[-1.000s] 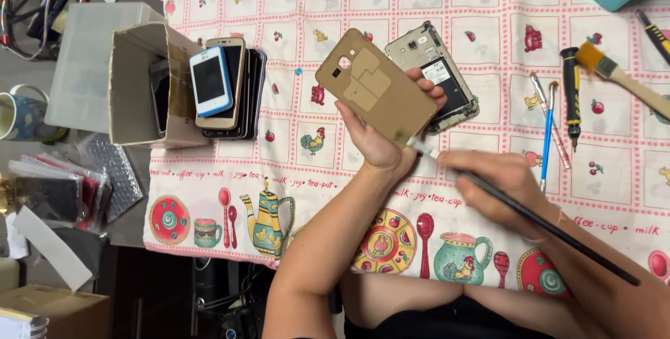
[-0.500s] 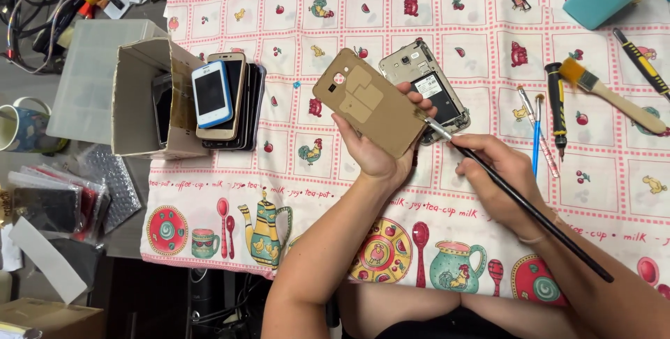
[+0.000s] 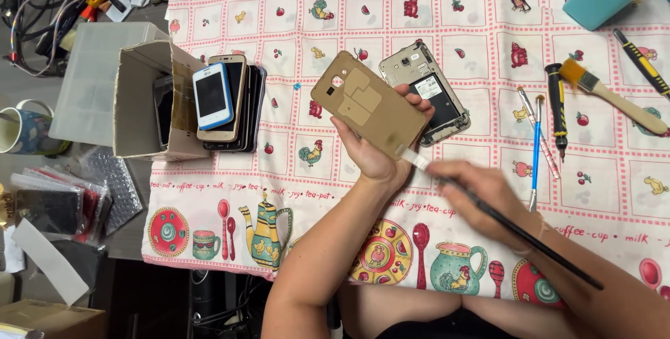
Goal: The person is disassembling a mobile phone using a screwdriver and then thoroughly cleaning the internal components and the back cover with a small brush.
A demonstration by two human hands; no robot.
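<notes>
The left hand (image 3: 373, 154) holds up a gold-tan phone back cover (image 3: 368, 104), a flat rounded rectangle with a camera cut-out near its top, just above the worktop (image 3: 293, 192). The right hand (image 3: 481, 203) is closed around one long black brush (image 3: 488, 210) whose pale tip touches the cover's lower corner. One opened phone (image 3: 429, 91) lies just behind; beside it are two screwdrivers (image 3: 556, 105), one wooden brush (image 3: 611, 95) and one stack of phones (image 3: 227, 102).

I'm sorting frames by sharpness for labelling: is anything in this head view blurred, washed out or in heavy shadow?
Head view: light is even and soft, no harsh glare. The right hand and its brush tip are motion-blurred; the gold back cover in the left hand and the opened phone are sharp. The floor at left is dimmer.
</notes>
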